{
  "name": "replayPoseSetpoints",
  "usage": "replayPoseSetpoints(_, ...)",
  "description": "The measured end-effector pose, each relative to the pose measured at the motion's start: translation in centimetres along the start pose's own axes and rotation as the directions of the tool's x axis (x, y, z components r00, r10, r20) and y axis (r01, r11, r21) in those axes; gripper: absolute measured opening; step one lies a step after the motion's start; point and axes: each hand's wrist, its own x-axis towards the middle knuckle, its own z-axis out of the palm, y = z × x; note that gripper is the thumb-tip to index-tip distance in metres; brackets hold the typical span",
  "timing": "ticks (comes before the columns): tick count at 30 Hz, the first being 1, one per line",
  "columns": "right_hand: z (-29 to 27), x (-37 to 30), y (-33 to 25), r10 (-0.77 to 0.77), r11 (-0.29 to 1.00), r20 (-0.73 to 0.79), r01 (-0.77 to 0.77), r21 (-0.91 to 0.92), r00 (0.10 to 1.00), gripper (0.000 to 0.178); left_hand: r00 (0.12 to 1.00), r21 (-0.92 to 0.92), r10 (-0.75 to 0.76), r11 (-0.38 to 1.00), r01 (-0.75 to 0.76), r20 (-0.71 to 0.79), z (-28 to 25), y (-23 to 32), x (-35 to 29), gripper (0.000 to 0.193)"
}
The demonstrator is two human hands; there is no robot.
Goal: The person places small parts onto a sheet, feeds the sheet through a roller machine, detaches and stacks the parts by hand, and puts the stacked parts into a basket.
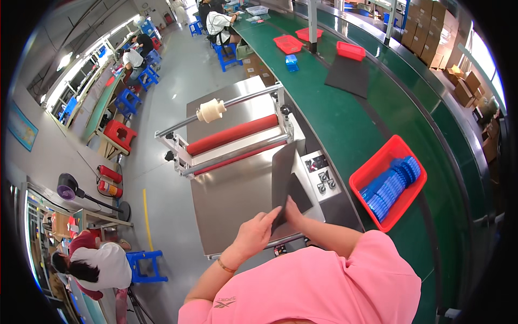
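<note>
In front of me stands a thin dark grey sheet, tilted almost upright. My left hand pinches its lower left edge, index finger stretched along the face. My right hand grips the lower part from the other side, with its fingertips partly hidden by the sheet. Beneath lies another dark flat piece on the steel top of a roller machine. Beyond the sheet, the machine carries red rollers, steel bars and a small cream roll on the upper bar.
A control panel with knobs is at the machine's right side. On the green conveyor belt sit a red bin of blue packets, a dark mat and more red trays. To the left are a blue stool, a fan and seated people.
</note>
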Motion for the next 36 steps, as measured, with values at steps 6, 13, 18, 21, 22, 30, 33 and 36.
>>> replayPoseSetpoints(6, -4.0, -4.2, -13.1, -0.176, 0.924, -0.057, 0.185, 0.334, 0.983, 0.04, 0.881, 0.129, 0.433, 0.879, -0.459, 0.19, -4.2, 9.3, 7.2, 0.057)
replayPoseSetpoints(13, -10.0, 2.9, -29.1, -0.758, 0.573, -0.453, 0.81, -0.12, 0.469, 0.043, 0.828, 0.105, 0.56, 0.823, -0.558, 0.017, -4.6, 16.7, 19.2, 0.059)
replayPoseSetpoints(18, -14.4, 15.6, -40.4, -0.74, 0.596, -0.548, 0.002, -0.803, 0.389, 0.07, 0.935, 0.077, 0.262, 0.965, -0.251, -0.238, -3.8, 11.6, 31.6, 0.071)
replayPoseSetpoints(21, -18.1, 19.0, -39.3, -0.452, 0.542, -0.654, -0.396, -0.741, 0.606, 0.048, 0.97, 0.304, 0.196, 0.924, -0.231, 0.141, -0.4, 8.7, 28.4, 0.071)
replayPoseSetpoints(22, -16.7, 19.2, -37.0, -0.583, 0.46, -0.479, -0.219, -0.86, 0.657, 0.043, 0.944, 0.304, 0.258, 0.9, -0.313, 0.206, 1.3, 6.6, 25.2, 0.065)
replayPoseSetpoints(30, -0.1, 7.4, -9.7, -0.383, 0.448, 0.679, 0.769, -0.457, 0.627, 0.028, 0.967, 0.07, -0.235, 0.971, 0.229, 0.097, 8.1, -4.7, -10.2, 0.037)
replayPoseSetpoints(33, 6.3, -0.1, -4.1, 0.066, 0.51, 0.846, 0.711, -0.484, 0.529, 0.023, 0.85, 0.036, -0.527, 0.85, 0.526, 0.002, 7.9, -4.4, -21.6, 0.037)
replayPoseSetpoints(36, 13.2, -6.1, 0.2, 0.283, 0.538, 0.874, 0.689, -0.485, 0.394, 0.021, 0.6, -0.029, -0.781, 0.613, 0.79, -0.173, 8.2, -3.9, -31.1, 0.037)
